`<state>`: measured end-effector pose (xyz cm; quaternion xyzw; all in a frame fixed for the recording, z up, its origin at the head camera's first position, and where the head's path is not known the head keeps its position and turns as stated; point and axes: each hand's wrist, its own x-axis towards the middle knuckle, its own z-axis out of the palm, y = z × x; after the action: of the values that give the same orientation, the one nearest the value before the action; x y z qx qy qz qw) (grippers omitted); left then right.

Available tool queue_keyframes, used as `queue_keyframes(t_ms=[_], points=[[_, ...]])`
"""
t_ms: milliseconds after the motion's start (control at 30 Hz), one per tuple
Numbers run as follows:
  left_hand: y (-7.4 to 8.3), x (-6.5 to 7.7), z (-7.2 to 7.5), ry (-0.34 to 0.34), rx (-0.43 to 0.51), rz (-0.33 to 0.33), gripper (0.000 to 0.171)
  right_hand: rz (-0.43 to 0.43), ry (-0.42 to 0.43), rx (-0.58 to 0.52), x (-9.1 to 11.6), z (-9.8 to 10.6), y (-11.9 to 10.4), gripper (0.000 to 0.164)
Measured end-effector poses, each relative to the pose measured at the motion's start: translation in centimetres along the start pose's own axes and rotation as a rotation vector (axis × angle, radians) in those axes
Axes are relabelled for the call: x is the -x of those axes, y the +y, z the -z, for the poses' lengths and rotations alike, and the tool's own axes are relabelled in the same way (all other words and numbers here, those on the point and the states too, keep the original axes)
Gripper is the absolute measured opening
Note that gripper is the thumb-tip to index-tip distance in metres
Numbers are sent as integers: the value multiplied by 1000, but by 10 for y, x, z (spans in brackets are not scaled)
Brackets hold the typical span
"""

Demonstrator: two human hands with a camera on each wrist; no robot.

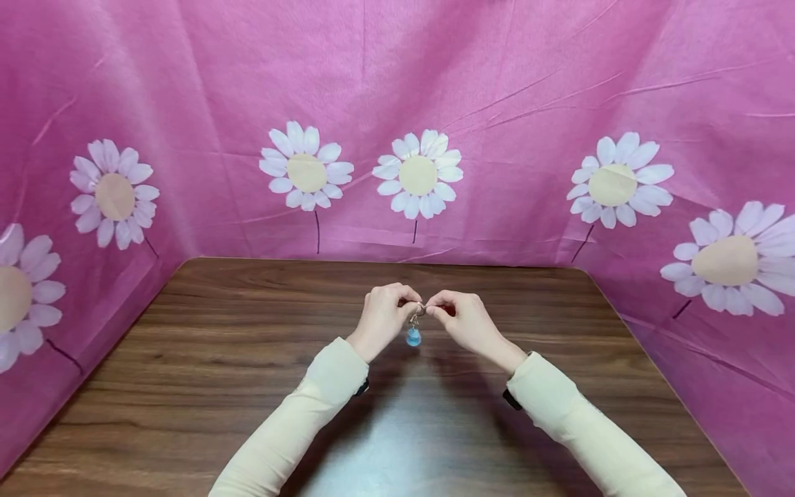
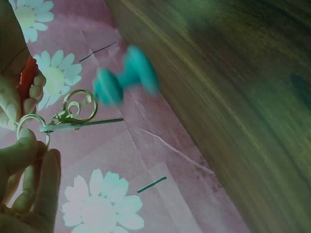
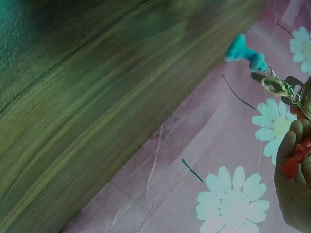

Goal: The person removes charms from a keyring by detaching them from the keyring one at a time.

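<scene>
My left hand (image 1: 385, 314) pinches a metal key ring (image 2: 32, 117) between thumb and fingers. Opposite it, the thumb and fingertips of my right hand (image 1: 468, 319) meet right at the ring. A small red object (image 3: 295, 164) is tucked in the right hand's curled fingers; its kind is mostly hidden. From the ring hang a gold-coloured clasp (image 3: 274, 86) and chain with a blue charm (image 1: 413, 337), wide at both ends and narrow in the middle. A flat metal key (image 2: 82, 125) also hangs on the ring, its holed head (image 3: 294, 89) near the right fingers.
Below the hands is a brown wood-grain table (image 1: 248, 386). A pink cloth (image 1: 497, 83) printed with white daisies stands around its back and sides. Both forearms wear pale sleeves (image 1: 292, 428), with a dark band (image 1: 512, 399) at the right cuff.
</scene>
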<state>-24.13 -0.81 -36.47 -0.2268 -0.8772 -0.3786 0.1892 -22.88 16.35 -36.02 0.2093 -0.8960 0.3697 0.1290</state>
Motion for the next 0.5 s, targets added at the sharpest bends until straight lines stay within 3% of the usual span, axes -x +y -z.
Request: queue_keyframes(t_ms=[267, 500], points=[[-4, 0, -1, 58, 156, 59, 5, -3, -15, -64, 1, 3, 2, 5], [-6, -1, 0, 40, 400, 181, 6, 7, 20, -92, -2, 5, 3, 5]])
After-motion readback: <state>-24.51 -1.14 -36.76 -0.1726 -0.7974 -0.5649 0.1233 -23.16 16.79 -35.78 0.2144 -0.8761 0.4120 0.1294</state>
